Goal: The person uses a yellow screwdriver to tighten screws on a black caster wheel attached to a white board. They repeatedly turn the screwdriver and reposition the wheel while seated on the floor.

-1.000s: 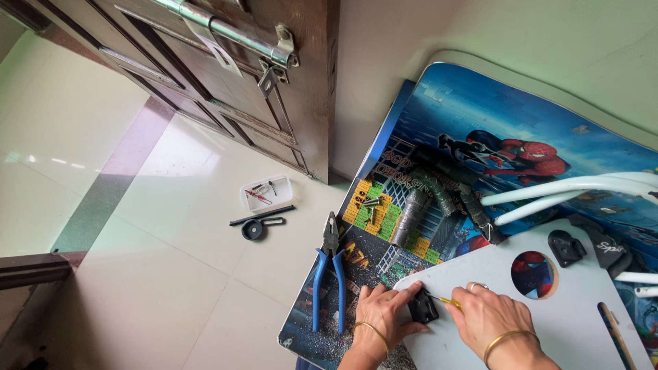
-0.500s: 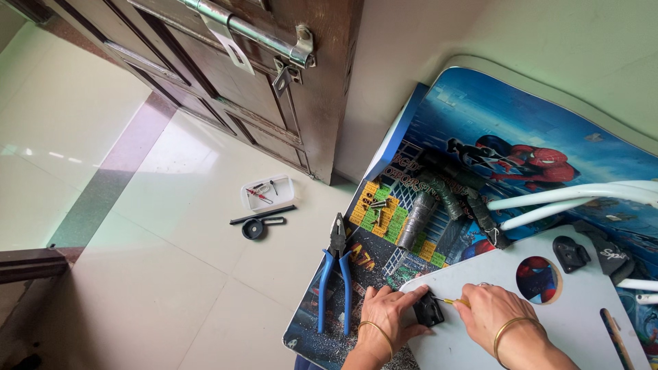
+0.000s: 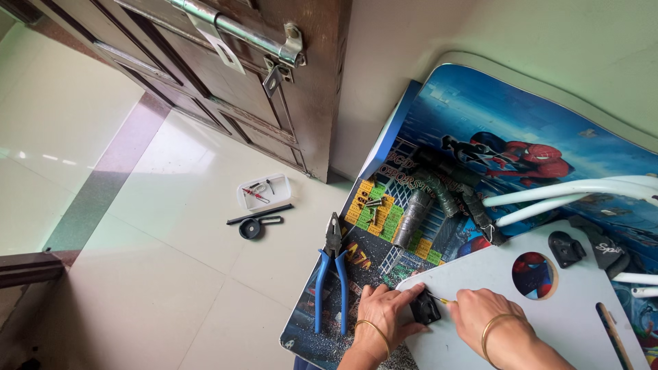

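Black plastic bracket (image 3: 425, 307), small, blocky, sits at near-left edge of pale grey panel (image 3: 548, 322). L hand (image 3: 384, 314) curled, fingers pressing bracket from left side. R hand (image 3: 488, 316) closed round thin yellow-handled screwdriver (image 3: 439, 299), tip at bracket; gold bangle on each wrist. Panel lies over printed blue board (image 3: 493, 130). Blue-handled pliers (image 3: 330, 270) just left of L hand. Second black bracket (image 3: 565, 248) further right on panel, by round hole.

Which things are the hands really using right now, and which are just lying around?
In use:
left hand pressing the small black bracket
right hand with a thin yellow-tipped tool
white board under the bracket

Lying about:
blue-handled pliers
small white tray on the floor
loose screws
another black bracket
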